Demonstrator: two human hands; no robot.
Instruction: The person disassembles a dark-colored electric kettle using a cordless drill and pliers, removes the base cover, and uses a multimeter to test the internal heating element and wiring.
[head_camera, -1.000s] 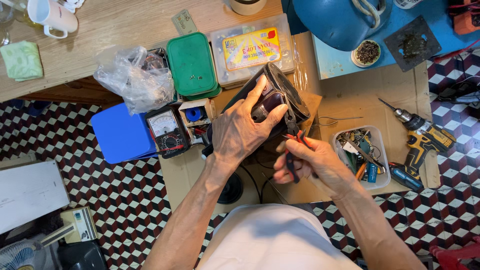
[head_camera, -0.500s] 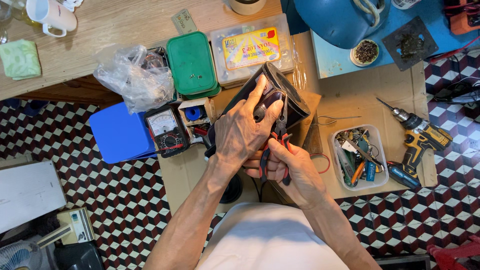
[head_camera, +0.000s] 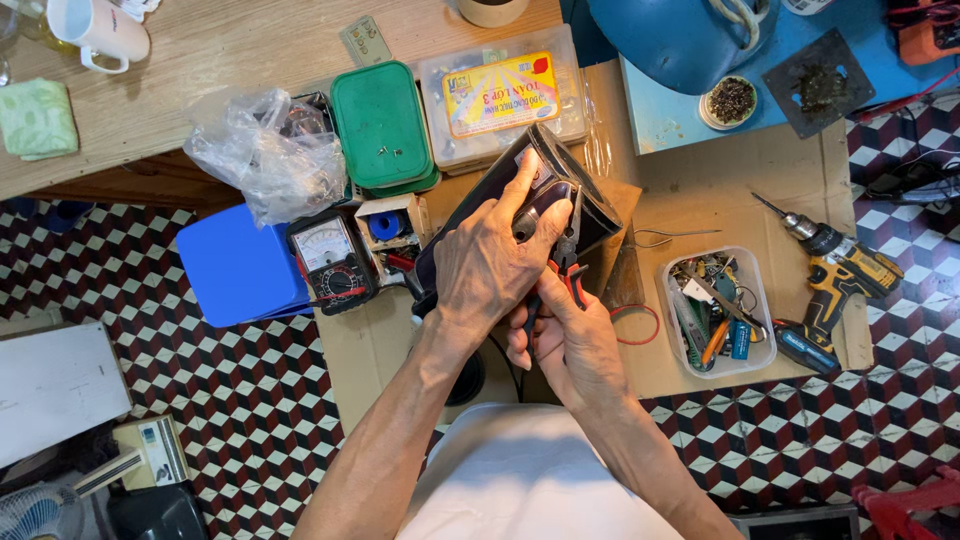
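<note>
The left hand keeps its grip closed over the dark appliance casing, pressing it down on the cardboard sheet. The right hand, which was lower a moment ago, has come up and now holds red-handled pliers against the casing's edge; the work on it has begun. Left of the casing stands an analog multimeter, right of it a clear tray of tools and a cordless drill.

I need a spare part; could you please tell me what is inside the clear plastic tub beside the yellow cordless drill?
The clear plastic tub holds jumbled small tools and parts; lower layers are hidden.
</note>
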